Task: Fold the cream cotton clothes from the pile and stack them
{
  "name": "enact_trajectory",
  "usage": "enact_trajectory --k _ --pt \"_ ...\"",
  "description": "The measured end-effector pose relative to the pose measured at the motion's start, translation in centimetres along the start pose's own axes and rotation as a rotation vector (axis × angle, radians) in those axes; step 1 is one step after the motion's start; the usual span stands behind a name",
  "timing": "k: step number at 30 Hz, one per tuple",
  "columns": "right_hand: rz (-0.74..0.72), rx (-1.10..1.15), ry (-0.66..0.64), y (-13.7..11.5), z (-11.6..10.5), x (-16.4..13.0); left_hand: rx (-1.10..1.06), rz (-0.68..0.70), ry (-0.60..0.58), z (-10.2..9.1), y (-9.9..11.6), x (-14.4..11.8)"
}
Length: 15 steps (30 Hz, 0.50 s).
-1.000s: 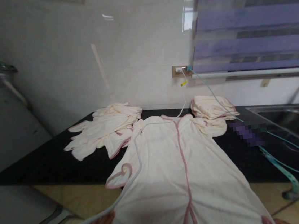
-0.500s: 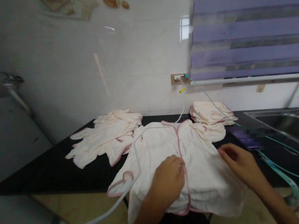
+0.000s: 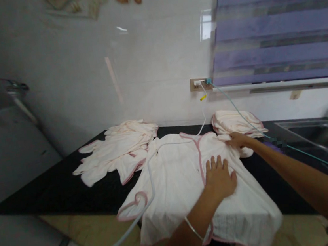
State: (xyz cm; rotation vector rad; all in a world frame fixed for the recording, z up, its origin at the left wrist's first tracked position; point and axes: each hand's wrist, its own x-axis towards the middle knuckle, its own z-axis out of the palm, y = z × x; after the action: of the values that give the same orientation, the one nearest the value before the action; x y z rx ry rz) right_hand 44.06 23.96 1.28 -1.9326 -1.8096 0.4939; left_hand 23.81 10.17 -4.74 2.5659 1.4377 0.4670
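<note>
A cream baby garment with pink trim point(image 3: 174, 181) lies spread on the black counter point(image 3: 55, 188), its lower half folded up and hanging over the front edge. My left hand point(image 3: 220, 178) rests flat on the middle of the garment, fingers apart, right of the pink centre seam. My right hand point(image 3: 238, 141) reaches further back and touches the garment's right sleeve near the shoulder, just in front of the folded stack.
A loose heap of similar garments point(image 3: 116, 152) lies at the back left. A neat folded stack point(image 3: 237, 121) sits at the back right. A white cable point(image 3: 150, 180) crosses the garment; a teal cable point(image 3: 305, 153) runs from the wall socket point(image 3: 199, 83). A sink point(image 3: 323, 135) is on the right.
The garment's bottom was folded up toward the collar. My left hand moved right and flattened on the cloth. My right hand moved back to the right sleeve.
</note>
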Motion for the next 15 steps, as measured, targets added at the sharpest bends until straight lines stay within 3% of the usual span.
enact_trajectory --k 5,9,12,15 --pt "0.11 0.381 -0.115 3.8 -5.8 -0.8 0.021 -0.016 -0.012 -0.1 0.1 0.3" --pt "0.122 0.532 -0.038 6.7 -9.5 -1.6 0.064 -0.036 -0.015 -0.1 0.2 0.1" --pt "0.117 0.523 0.042 8.0 -10.7 -1.5 0.104 -0.04 -0.048 -1.2 0.5 0.9" --pt "0.095 0.4 0.075 8.6 -10.1 -0.9 0.114 -0.045 -0.058 -3.4 0.4 3.6"
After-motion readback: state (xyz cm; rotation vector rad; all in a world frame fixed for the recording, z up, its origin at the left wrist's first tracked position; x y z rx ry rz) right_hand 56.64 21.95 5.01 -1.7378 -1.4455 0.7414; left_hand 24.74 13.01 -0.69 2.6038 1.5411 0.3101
